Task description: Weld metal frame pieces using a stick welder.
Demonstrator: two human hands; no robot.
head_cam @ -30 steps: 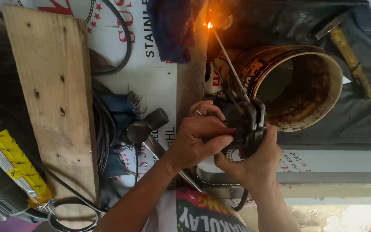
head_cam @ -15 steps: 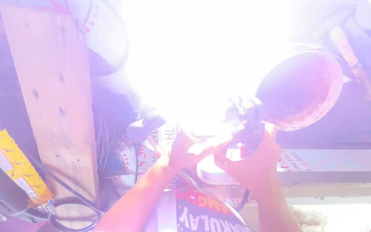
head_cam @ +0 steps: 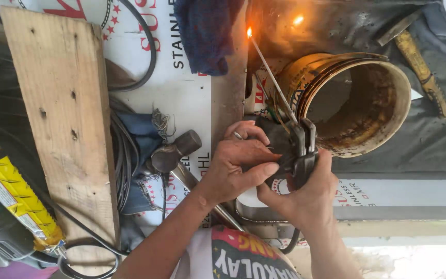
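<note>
Both hands grip a black welding electrode holder [head_cam: 296,150] in the middle of the view. My left hand [head_cam: 236,168] wraps it from the left, a ring on one finger. My right hand [head_cam: 305,194] clasps its handle from below. A thin welding rod [head_cam: 273,80] runs up and left from the holder's jaws. Its tip glows orange [head_cam: 249,32] against a dark metal piece [head_cam: 316,23] at the top. A second small spark [head_cam: 298,20] glows to the right of the tip.
A rusty open metal can [head_cam: 357,106] lies right of the holder. A hammer [head_cam: 174,152] rests to the left, beside cables and blue cloth. A wooden plank [head_cam: 60,119] is far left, a yellow box [head_cam: 19,199] lower left, another hammer [head_cam: 419,62] upper right.
A blinding white arc flash filled the view half a second ago. It has died down to a small orange glow at the rod tip. The hands stay on the holder.
</note>
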